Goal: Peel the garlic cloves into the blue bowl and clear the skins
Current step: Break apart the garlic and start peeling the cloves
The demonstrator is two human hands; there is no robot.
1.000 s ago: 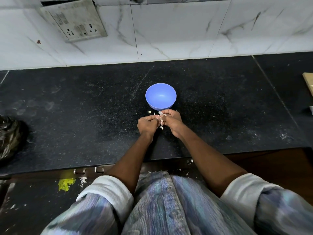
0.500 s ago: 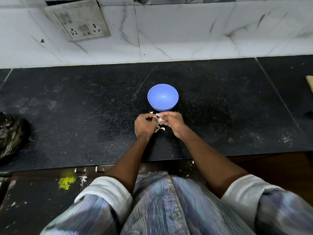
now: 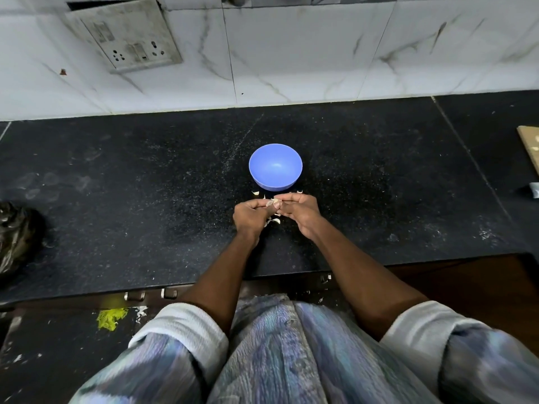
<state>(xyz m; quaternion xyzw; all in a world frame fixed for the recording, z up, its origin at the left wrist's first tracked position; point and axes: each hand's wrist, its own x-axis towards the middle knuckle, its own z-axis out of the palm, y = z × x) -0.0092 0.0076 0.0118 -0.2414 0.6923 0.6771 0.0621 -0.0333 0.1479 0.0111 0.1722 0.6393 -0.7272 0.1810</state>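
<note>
Left hand (image 3: 250,214): fingers curled, pinching the garlic clove (image 3: 273,203) from its 9 o'clock side; knuckles up, held over the surface.
Right hand (image 3: 297,211): fingers curled, fingertips meeting the same clove from its 3 o'clock side; both hands touch at the clove.
Garlic clove: pale, small, held between the two sets of fingertips, just at 6 o'clock of the blue bowl; how far it is peeled, cannot tell.
Blue bowl (image 3: 275,167): upright on the black surface (image 3: 145,185), just at 12 o'clock of the hands; inside shows only blue.
Skins (image 3: 274,220): pale scraps on the surface under and between the hands; a few more scraps (image 3: 256,193) at the bowl's 6 to 7 o'clock foot.
Surface: black speckled stone, dusted with pale specks.
Wall: white marbled tile at 12 o'clock, with a grimy socket plate (image 3: 125,33) toward 10 o'clock.
Left edge: dark crumpled bag (image 3: 16,231) at 9 o'clock, well apart from the bowl.
Right edge: wooden board (image 3: 530,144) at 3 o'clock, partly out of view.
</note>
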